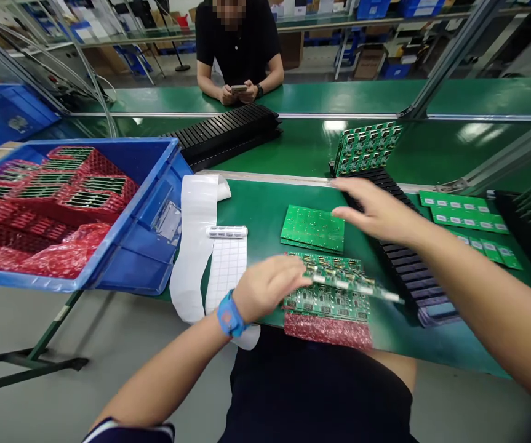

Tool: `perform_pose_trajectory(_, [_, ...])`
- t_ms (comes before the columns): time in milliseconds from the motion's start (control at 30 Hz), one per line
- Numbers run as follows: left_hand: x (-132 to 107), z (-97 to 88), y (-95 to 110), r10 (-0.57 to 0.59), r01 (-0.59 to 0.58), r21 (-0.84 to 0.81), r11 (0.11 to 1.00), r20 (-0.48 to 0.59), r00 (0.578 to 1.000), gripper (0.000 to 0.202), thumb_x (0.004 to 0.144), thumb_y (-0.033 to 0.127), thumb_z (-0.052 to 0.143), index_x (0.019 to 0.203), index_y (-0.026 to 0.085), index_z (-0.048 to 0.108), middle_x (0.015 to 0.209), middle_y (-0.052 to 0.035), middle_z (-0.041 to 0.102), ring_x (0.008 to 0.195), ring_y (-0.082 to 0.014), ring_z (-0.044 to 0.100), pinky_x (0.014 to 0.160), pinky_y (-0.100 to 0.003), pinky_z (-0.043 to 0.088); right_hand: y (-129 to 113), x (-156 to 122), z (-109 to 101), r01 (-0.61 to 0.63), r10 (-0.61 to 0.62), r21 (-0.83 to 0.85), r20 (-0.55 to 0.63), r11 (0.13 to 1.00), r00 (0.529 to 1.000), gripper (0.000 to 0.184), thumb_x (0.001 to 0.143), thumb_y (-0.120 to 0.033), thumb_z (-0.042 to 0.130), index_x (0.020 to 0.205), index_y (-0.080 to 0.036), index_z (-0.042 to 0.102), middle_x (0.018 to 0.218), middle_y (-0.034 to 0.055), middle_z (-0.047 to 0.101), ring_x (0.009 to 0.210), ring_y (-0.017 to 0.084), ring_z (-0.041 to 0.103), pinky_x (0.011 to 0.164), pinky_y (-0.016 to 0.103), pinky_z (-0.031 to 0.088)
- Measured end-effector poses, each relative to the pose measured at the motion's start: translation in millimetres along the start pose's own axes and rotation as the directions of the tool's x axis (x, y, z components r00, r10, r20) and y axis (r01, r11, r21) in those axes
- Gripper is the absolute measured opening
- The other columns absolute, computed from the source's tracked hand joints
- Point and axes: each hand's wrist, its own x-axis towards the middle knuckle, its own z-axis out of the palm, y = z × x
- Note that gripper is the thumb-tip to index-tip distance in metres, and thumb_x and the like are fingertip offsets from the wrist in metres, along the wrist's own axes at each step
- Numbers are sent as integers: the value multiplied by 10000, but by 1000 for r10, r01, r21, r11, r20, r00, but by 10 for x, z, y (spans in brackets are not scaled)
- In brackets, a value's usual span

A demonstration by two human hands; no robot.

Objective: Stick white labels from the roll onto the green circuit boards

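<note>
Green laminate sits pinched in the left hand's fingers (298, 275): they close on the near end of a populated board (352, 286), which is held up at a slant and runs rightward from the left hand (269, 286). A blue wristband (229, 314) circles that wrist. The right hand (376, 212) is spread flat with its fingers stretched toward the left. It grips nothing and hovers over the near end of a black slotted tray (403, 264).

Directly under the held board lies a stack of like boards (325, 301) on red bubble wrap (327, 331) at the table's front edge. Just behind them rests a bare green panel (314, 229). Left of the hands, a sheet of small white labels (226, 264) lies beside a long white backing strip (195, 246); the labels look blank, and the printing on the boards is too small to read.

Farther out, more boards (367, 147) stand upright at the tray's far end, and flat green strips (468, 212) lie to the right. A blue crate (154, 203) at left holds boards in red wrap. Across the green table (454, 104), a person holds a phone (239, 89) in both hands.
</note>
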Motion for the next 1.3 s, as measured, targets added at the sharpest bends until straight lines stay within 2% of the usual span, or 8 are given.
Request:
perform_pose_trajectory(100, [322, -17, -115, -196, 192, -50, 980, -80, 977, 150, 860, 270, 551, 869, 128, 600, 807, -42, 692, 756, -128, 653, 678, -249, 555, -428, -191, -434, 58, -87, -117, -261, 991, 961, 498, 883, -392, 450, 1340, -214, 363, 1301, 100, 476, 1229, 274, 416, 1037, 464, 326])
perform_pose_trajectory(267, [462, -126, -159, -470, 465, -196, 863, 28, 882, 149, 868, 268, 537, 797, 158, 609, 685, 36, 655, 487, -43, 578, 509, -161, 483, -729, -450, -322, 152, -189, -342, -78, 927, 979, 749, 739, -461, 638, 1357, -157, 341, 1294, 173, 456, 1248, 394, 347, 1064, 594, 193])
perform_pose_trajectory(433, [238, -112, -138, -288, 281, -130, 951, -34, 957, 116, 841, 255, 582, 863, 147, 616, 816, -22, 698, 763, -112, 664, 705, -229, 550, -617, -543, -91, 161, -148, -413, 62, 896, 987, 334, 859, -236, 483, 1169, -122, 539, 842, 109, 639, 844, 276, 613, 818, 475, 489])
perform_pose_trajectory(567, [-89, 32, -117, -178, 182, -200, 963, 40, 983, 178, 828, 191, 598, 989, 117, 587, 971, -81, 690, 1061, -167, 598, 923, -322, 511, -635, -744, 86, 240, -210, -398, 119, 886, 971, 171, 861, -184, 463, 899, -118, 616, 1081, 166, 600, 1054, 315, 553, 810, 425, 513])
perform_pose_trajectory(733, [-535, 237, -30, -118, 151, -313, 938, 122, 985, 236, 805, 146, 615, 1031, 110, 562, 1063, -131, 642, 1191, -221, 502, 958, -380, 494, -606, -1005, 377, 215, -150, -285, 234, 934, 961, 395, 781, -478, 585, 958, -125, 578, 1258, 194, 501, 1168, 342, 471, 935, 473, 451])
perform_pose_trajectory(833, [-690, 284, 32, -184, 216, -356, 909, 121, 975, 448, 761, 218, 672, 1166, 150, 492, 1208, -158, 551, 1244, -263, 439, 984, -459, 455, -578, -1015, 392, 194, -123, -233, 287, 953, 950, 451, 767, -445, 611, 1081, -127, 551, 1247, 184, 510, 1179, 335, 456, 923, 459, 460])
perform_pose_trajectory(1033, [-876, 391, 178, -576, 603, -479, 638, 223, 786, 802, 730, 271, 704, 1383, 216, 242, 1376, -168, 389, 1249, -283, 428, 994, -463, 447, -562, -876, 236, 243, -166, -171, 369, 955, 914, 334, 801, -342, 574, 1078, -156, 581, 1167, 139, 576, 1077, 287, 530, 828, 415, 506])
perform_pose_trajectory(1300, [-906, 426, 239, -698, 716, -558, 420, 305, 647, 730, 713, 244, 723, 1325, 234, 325, 1307, -102, 503, 1190, -233, 500, 1019, -412, 435, -636, -782, 251, 278, -149, -230, 454, 933, 878, 441, 769, -350, 567, 1152, -132, 539, 1106, 161, 577, 996, 312, 549, 698, 406, 525])
